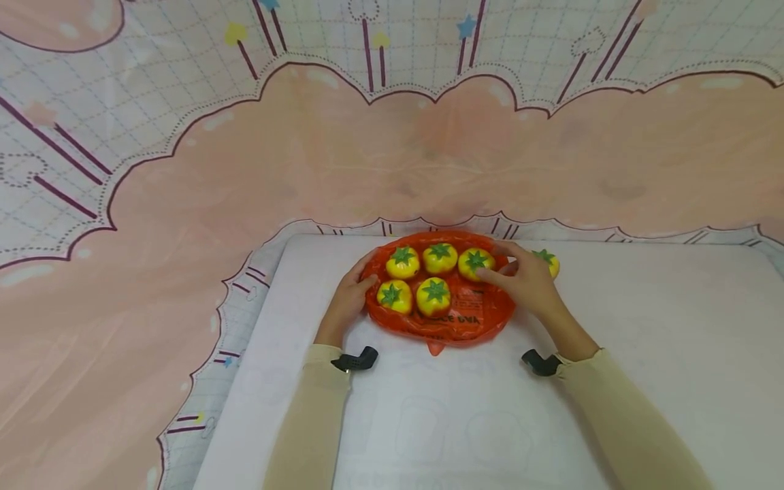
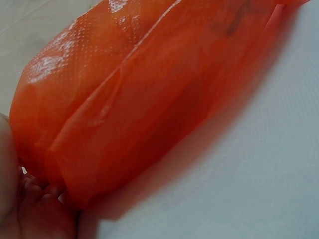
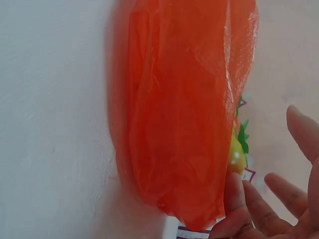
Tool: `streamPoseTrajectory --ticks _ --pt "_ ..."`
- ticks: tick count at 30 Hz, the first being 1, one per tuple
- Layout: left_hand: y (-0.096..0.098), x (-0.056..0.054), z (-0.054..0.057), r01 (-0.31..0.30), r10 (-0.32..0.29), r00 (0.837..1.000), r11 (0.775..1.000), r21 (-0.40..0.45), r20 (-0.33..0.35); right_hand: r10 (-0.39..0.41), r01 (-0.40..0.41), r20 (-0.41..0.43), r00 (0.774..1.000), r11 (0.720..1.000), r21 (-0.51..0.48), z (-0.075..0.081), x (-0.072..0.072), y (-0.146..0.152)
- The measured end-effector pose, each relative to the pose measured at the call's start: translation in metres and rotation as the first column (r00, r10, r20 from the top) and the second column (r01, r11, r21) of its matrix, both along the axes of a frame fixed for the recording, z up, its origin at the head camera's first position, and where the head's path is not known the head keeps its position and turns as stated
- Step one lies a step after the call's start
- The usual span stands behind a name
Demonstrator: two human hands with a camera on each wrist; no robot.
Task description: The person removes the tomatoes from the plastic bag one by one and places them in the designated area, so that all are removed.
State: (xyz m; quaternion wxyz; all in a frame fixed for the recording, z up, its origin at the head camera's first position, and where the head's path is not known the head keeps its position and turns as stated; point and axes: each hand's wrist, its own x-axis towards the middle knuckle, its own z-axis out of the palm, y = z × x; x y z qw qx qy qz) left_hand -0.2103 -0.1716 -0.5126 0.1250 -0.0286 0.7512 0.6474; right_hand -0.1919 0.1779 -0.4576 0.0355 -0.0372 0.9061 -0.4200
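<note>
Printed with dark lettering, a red plastic bag (image 1: 471, 320) is spread into an oval with raised sides on the table. Several round yellow toy fruits (image 1: 433, 297) with star-shaped green leaves sit on it in two rows. My left hand (image 1: 352, 292) grips the bag's left edge, thumb over the rim and fingers below. At the right end is my right hand (image 1: 527, 275), fingers spread, its thumb in front of the rightmost fruit (image 1: 476, 263). In the right wrist view its fingers (image 3: 234, 199) are loosely bent beside the bag (image 3: 179, 124), and a fruit (image 3: 236, 157) shows past the rim.
Another yellow fruit (image 1: 553, 265) lies just beyond my right hand, partly hidden by it. The white table (image 1: 661, 327) ends at the back against a pink and white patterned cloth (image 1: 429, 150). A small red tip of plastic (image 1: 435, 348) sticks out at the bag's front.
</note>
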Motion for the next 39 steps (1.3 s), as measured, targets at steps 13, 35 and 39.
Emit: streamPoseTrajectory --ticks 13,35,39 --pt "0.0 0.001 -0.001 -0.006 0.006 1.0 1.0 0.024 0.004 -0.02 0.02 -0.002 1.0 0.999 0.047 -0.006 -0.007 -0.01" --pt "0.0 0.002 0.001 -0.011 0.01 1.0 1.0 0.017 0.015 -0.019 0.023 -0.043 0.999 0.995 0.093 -0.014 -0.012 -0.02" --pt "0.001 0.002 0.001 -0.006 0.006 1.0 1.0 0.025 0.017 -0.031 0.033 -0.019 0.999 0.995 0.092 -0.014 -0.01 -0.02"
